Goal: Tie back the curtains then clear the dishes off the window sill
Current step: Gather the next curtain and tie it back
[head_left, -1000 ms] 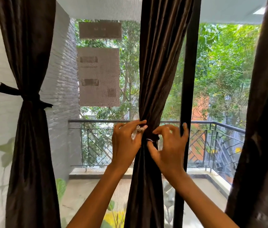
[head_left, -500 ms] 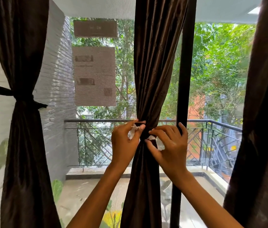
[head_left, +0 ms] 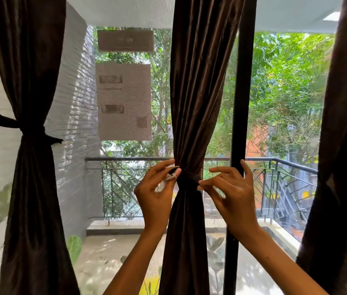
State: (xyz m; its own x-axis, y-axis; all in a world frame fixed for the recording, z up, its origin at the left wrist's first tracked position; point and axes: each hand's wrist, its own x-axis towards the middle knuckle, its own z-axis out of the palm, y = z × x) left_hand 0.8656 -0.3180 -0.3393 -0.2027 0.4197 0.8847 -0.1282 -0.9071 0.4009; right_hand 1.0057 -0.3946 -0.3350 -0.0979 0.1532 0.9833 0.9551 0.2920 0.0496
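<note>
A dark brown middle curtain (head_left: 196, 92) hangs before the window, cinched at its waist by a dark tie-back band (head_left: 189, 180). My left hand (head_left: 155, 192) pinches the band's end, with its white tip, just left of the cinch. My right hand (head_left: 230, 194) hovers at the right of the band, fingers spread and relaxed, fingertips at the fabric. The left curtain (head_left: 30, 188) is gathered by its own dark tie (head_left: 25, 128). A third curtain (head_left: 342, 167) hangs loose at the right edge. No dishes or sill are in view.
A black window frame post (head_left: 240, 124) stands just right of the middle curtain. Behind the mesh screen are a balcony railing (head_left: 125, 159), a grey brick wall (head_left: 76, 124), two paper notices (head_left: 123, 101) and green trees.
The band now sits closed round the curtain's waist. My right hand has let go and drawn back to the right with fingers spread. My left hand still pinches the band's end.
</note>
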